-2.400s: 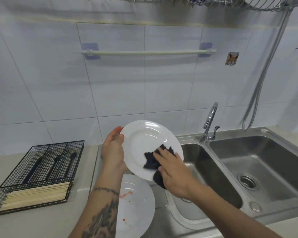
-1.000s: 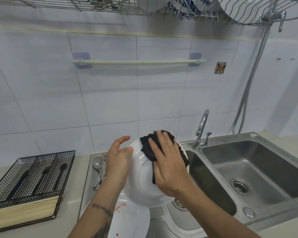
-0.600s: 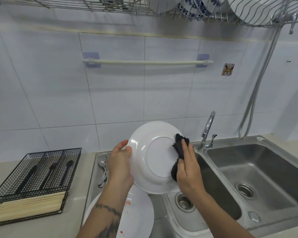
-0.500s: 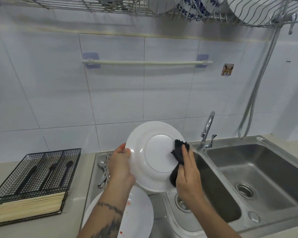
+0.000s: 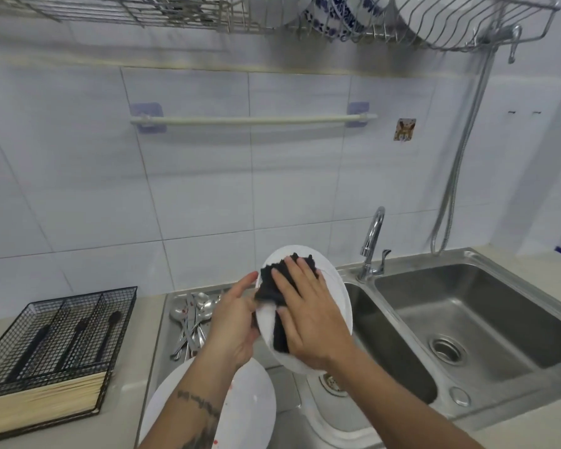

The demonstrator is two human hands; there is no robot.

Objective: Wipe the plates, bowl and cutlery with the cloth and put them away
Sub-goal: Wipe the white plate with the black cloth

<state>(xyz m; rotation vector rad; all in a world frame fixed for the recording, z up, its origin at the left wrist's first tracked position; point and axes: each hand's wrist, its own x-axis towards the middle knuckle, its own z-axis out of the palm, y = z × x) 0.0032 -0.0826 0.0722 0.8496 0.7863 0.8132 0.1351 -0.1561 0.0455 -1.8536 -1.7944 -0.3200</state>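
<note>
Plate (image 5: 336, 296), white and tilted on edge, is held up above the left basin of the sink (image 5: 399, 348), just left of the faucet (image 5: 371, 244). Left hand (image 5: 232, 328) grips the plate's left rim, fingers curled round its edge. Right hand (image 5: 308, 315) lies flat on the plate, fingers straight and spread, pressing a black cloth (image 5: 274, 286) against the surface; the cloth shows above and below the fingers and reaches the left rim. Below the plate, on the steel drainboard left of the sink, lies a 2nd white plate (image 5: 256, 406) with small red specks, partly hidden by the left forearm. Behind it, on the same drainboard, rests a loose heap of metal cutlery (image 5: 191, 319), spoons among them. Further left of the sink, on the counter, stands a black wire organiser (image 5: 46, 345) holding dark-handled utensils and, in its front compartment, a row of pale chopsticks (image 5: 39, 403). Above the sink, a wire dish rack (image 5: 434, 27) on the tiled wall holds white and blue-patterned dishes.
</note>
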